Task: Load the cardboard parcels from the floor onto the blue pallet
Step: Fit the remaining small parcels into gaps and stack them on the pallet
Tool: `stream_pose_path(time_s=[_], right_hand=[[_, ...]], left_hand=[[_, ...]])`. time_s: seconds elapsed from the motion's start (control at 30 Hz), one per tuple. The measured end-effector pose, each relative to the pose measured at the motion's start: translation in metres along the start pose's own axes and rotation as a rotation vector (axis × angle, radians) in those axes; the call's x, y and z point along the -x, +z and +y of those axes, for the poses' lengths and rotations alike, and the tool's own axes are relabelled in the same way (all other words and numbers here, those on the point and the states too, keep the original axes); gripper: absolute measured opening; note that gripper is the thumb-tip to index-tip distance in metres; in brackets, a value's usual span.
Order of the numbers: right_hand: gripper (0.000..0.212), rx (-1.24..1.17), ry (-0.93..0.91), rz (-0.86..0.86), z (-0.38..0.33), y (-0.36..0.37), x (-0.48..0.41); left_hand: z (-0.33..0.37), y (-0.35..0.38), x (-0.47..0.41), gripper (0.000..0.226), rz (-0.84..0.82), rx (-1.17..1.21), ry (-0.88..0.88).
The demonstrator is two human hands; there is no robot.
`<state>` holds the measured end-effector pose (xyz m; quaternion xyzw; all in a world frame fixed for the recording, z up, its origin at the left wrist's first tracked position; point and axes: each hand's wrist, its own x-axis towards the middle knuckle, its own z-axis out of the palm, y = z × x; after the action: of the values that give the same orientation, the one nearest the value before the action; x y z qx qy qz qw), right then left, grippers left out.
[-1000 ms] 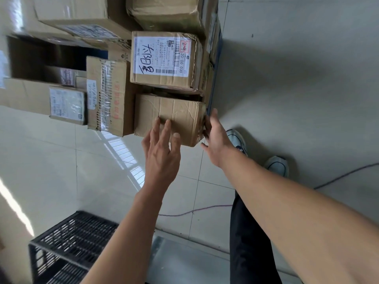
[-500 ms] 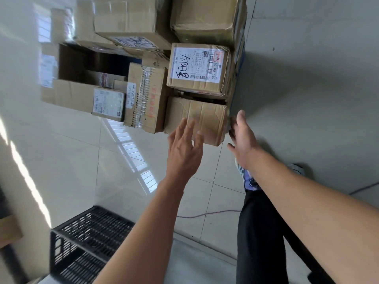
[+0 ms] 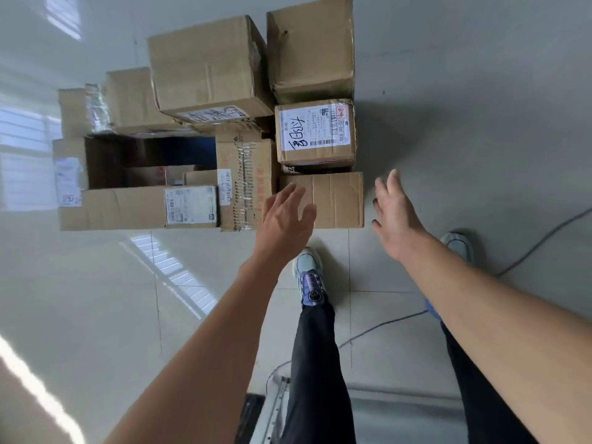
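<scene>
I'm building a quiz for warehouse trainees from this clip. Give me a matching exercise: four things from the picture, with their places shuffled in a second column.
Things:
1. left hand
2. right hand
3. handwritten-label parcel
4. cable

Places:
A. over bare floor, right of the plain parcel
B. just beyond the plain parcel
C. on the floor beside the right shoe
D. over the plain parcel's left end

Pairs: 1-D, 2-A, 3-B, 4-C.

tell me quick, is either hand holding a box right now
Left hand: open, fingers spread in front of the plain brown cardboard box, gripping nothing.
Right hand: open, clear of that box's right side, holding nothing.
</scene>
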<state>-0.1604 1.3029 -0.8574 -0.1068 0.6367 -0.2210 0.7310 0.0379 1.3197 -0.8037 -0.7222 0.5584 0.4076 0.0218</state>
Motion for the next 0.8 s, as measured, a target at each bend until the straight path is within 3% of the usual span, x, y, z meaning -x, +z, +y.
stream_pose_path(time_s=[0.2, 0.5, 0.8], right_hand=[[0.079, -0.132, -0.040, 0.137, 0.018, 0.027, 0.014], [0.081, -0.346, -0.068, 0.258, 0.055, 0.044, 0.030], [0.086, -0.503, -0.057, 0.340, 0.104, 0.077, 0.051]], left_hand=[[-0.025, -0.037, -0.017, 0.050, -0.093, -0.168, 0.143], [-0.038, -0.054, -0.025, 0.055, -0.209, -0.296, 0.200], [-0.060, -0.064, -0.023, 0.043, -0.277, -0.411, 0.341]])
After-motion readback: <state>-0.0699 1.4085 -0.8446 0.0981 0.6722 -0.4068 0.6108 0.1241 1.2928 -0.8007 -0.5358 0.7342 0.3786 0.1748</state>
